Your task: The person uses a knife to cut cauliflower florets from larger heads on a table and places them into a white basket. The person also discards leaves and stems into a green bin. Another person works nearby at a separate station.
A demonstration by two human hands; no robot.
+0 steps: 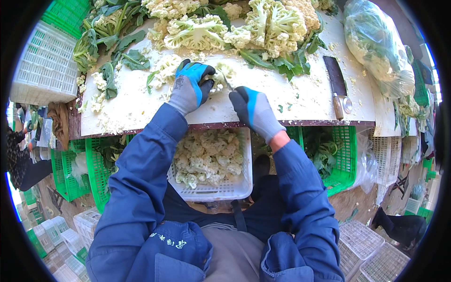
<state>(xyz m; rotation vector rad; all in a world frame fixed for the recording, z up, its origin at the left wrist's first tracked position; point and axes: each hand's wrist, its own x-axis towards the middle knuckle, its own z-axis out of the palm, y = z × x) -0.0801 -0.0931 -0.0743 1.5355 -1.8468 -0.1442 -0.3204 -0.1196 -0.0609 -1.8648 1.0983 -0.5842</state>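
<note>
My left hand, in a grey, blue and black work glove, grips a small cauliflower piece just above the white board. Gloved the same way, my right hand is closed around a small knife, whose short blade points up at that piece; the handle is hidden in my fist. Loose florets lie left of my left hand. Beyond both hands, cut cauliflower heads with leaves are piled. Under the table edge, a white plastic crate holds many florets.
A cleaver lies at the right beside a round metal object. A plastic bag of cauliflower sits at the far right. Green crates with leaves flank the white crate. Stacked white crates stand left. Another person is at far left.
</note>
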